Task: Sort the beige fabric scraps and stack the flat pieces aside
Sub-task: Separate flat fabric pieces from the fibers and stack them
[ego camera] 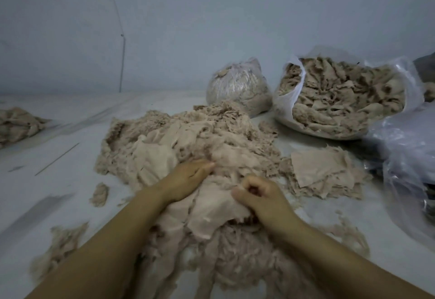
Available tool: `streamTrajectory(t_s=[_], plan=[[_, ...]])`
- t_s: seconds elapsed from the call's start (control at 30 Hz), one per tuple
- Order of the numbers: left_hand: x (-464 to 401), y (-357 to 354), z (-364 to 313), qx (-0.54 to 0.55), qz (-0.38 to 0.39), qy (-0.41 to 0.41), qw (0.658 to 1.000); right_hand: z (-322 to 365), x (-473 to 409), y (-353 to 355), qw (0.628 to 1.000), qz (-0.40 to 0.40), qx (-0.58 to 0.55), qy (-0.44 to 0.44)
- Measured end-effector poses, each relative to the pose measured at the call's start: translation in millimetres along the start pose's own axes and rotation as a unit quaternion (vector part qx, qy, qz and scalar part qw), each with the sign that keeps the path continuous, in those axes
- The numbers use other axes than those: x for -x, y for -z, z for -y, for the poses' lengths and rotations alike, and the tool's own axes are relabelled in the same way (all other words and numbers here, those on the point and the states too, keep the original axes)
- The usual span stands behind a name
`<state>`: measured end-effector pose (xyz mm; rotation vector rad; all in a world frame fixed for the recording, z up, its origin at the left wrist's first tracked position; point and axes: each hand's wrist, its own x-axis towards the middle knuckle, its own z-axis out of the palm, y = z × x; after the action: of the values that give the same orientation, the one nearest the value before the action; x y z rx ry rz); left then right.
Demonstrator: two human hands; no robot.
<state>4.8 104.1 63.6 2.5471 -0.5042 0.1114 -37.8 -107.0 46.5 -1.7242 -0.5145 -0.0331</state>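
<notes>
Head view: two hands in one scrap pile point(188, 138), two bags behind.

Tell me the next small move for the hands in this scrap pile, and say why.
Probably lift the flat piece free with the right hand, which pinches its edge, while the left hand holds the heap down. Then carry it right to the stack of flat pieces, where sorted pieces already lie.
</notes>
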Motion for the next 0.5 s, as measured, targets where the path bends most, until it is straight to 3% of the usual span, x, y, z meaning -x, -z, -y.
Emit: streamTrajectory(t_s=[0.1, 0.2, 0.27, 0.37, 0.43, 0.5], plan=[[-4, -18, 19, 0.116, -0.073, 0.09, 0.986, -10, -6, 35, 0.993, -0.08, -0.065, -0.057], [-10, -13, 13, 0.175, -0.09, 0.093, 0.976, -28, -6, 60, 0.977, -0.161, -0.078, -0.113], [-12, -4, 2, 0.078, -0.11, 0.037, 0.99, -37, -5, 73, 0.971, -0.161, -0.11, -0.137], [-9, -9, -31, -0.062, -0.199, -0.144, 0.967, -38, -4, 78, 0.969, -0.105, -0.155, -0.16], [-12, -30, -49, -0.105, -0.132, -0.196, 0.966, -37, -1, 74, 0.974, -0.078, -0.148, -0.152], [-18, -57, -45, -0.151, -0.027, -0.129, 0.98, -37, 0, 71, 0.968, -0.098, -0.177, -0.151]])
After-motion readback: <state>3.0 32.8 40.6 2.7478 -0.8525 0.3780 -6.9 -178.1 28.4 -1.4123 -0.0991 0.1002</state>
